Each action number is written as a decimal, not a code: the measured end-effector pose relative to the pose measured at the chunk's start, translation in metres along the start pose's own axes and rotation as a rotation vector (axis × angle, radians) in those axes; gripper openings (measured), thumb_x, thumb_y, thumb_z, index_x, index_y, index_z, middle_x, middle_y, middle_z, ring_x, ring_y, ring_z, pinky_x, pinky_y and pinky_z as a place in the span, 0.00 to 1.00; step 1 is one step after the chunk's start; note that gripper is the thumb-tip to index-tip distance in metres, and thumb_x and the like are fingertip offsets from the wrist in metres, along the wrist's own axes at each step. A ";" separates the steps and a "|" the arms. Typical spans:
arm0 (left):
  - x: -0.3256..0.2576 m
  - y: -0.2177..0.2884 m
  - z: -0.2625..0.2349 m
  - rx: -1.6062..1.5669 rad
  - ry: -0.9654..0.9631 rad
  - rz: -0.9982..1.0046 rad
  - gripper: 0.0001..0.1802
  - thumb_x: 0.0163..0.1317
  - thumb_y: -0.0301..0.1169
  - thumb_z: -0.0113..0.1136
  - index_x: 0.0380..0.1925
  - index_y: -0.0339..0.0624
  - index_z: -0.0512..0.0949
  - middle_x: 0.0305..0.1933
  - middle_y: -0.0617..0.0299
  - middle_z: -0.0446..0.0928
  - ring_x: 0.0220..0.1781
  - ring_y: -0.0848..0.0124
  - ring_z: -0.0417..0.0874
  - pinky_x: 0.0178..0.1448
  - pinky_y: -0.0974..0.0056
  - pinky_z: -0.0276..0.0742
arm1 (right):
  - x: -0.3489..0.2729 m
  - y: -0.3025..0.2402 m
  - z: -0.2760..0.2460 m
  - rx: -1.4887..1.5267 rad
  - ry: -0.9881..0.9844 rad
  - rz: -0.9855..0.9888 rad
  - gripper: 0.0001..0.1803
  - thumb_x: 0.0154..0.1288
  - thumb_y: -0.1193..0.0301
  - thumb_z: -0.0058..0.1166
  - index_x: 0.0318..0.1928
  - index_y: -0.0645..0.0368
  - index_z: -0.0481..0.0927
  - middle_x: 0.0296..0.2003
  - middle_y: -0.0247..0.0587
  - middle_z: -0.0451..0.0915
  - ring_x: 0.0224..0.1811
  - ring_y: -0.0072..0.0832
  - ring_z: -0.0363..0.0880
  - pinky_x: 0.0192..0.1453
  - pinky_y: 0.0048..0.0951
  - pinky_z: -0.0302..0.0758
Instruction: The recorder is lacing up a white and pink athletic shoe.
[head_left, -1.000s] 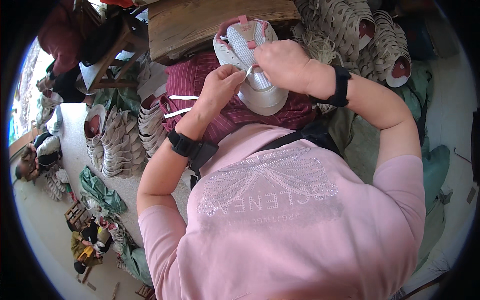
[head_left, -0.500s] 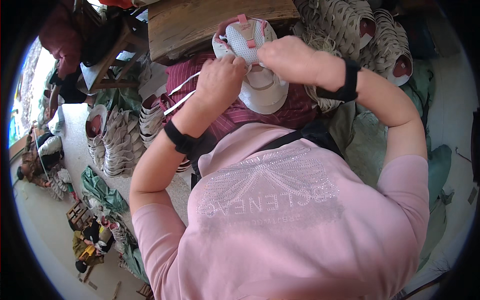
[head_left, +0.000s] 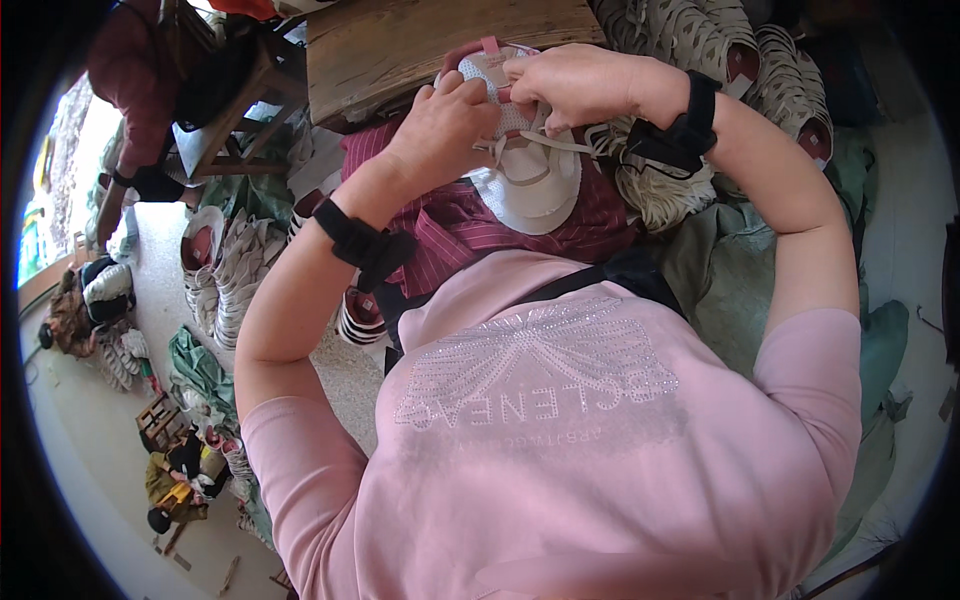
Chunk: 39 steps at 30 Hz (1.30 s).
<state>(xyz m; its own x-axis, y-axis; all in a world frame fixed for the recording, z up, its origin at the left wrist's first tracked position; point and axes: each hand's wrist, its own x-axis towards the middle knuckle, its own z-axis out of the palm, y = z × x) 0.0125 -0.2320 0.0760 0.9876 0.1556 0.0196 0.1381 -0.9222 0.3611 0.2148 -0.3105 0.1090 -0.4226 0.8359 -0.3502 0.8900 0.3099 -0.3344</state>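
One white shoe, two bare hands at its lacing

One white shoe [head_left: 532, 200] with pink trim sits on the lap, toe toward the wearer, resting on one maroon pinstriped cloth [head_left: 445, 245]. One length of white lace [head_left: 560, 144] visible, running across the shoe's throat to the right. Left hand [head_left: 450, 120]: fingers curled, over the shoe's left eyelet side; fingertips partly hidden, cannot tell what it pinches. Right hand [head_left: 582, 82]: fingers bent inward at the tongue, just above the lace; cannot tell if it grips the lace. Hands near each other, apart. Two black wristbands, one per wrist.

Beyond the shoe: one wooden bench top [head_left: 440, 60]. Right of the lap: one bundle of pale cords [head_left: 662, 190]; above it, at least two rows of nested pale shoes [head_left: 788, 85]. Left floor: more nested pale shoes [head_left: 238, 265], too overlapped to count; one green sheet [head_left: 203, 368] below them. Three other people on the left side: one maroon sleeve [head_left: 130, 75] at top, two smaller figures lower down.
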 end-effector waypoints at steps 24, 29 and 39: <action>0.027 0.014 0.027 -0.299 0.626 -0.165 0.06 0.57 0.29 0.63 0.31 0.39 0.82 0.31 0.55 0.76 0.37 0.58 0.76 0.42 0.61 0.72 | -0.009 0.014 0.016 0.091 0.114 -0.143 0.17 0.44 0.74 0.67 0.35 0.64 0.75 0.41 0.43 0.70 0.46 0.44 0.76 0.47 0.40 0.75; 0.023 0.022 0.031 -0.252 0.340 -0.333 0.08 0.54 0.35 0.63 0.32 0.48 0.85 0.40 0.58 0.77 0.50 0.56 0.74 0.57 0.51 0.64 | -0.021 0.015 0.038 0.228 0.352 -0.167 0.20 0.44 0.77 0.66 0.37 0.63 0.69 0.41 0.44 0.68 0.46 0.45 0.74 0.46 0.40 0.73; 0.038 0.022 0.030 -0.092 0.221 -0.229 0.09 0.50 0.37 0.66 0.31 0.49 0.84 0.40 0.59 0.75 0.53 0.57 0.74 0.55 0.48 0.64 | -0.026 0.014 0.059 0.421 0.558 -0.196 0.14 0.48 0.81 0.61 0.31 0.61 0.69 0.41 0.42 0.68 0.45 0.40 0.73 0.46 0.35 0.72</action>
<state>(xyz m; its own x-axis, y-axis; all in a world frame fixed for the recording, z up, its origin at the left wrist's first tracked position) 0.0551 -0.2570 0.0562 0.8904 0.4373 0.1265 0.3371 -0.8201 0.4624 0.2282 -0.3545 0.0618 -0.3175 0.9244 0.2114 0.6180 0.3708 -0.6933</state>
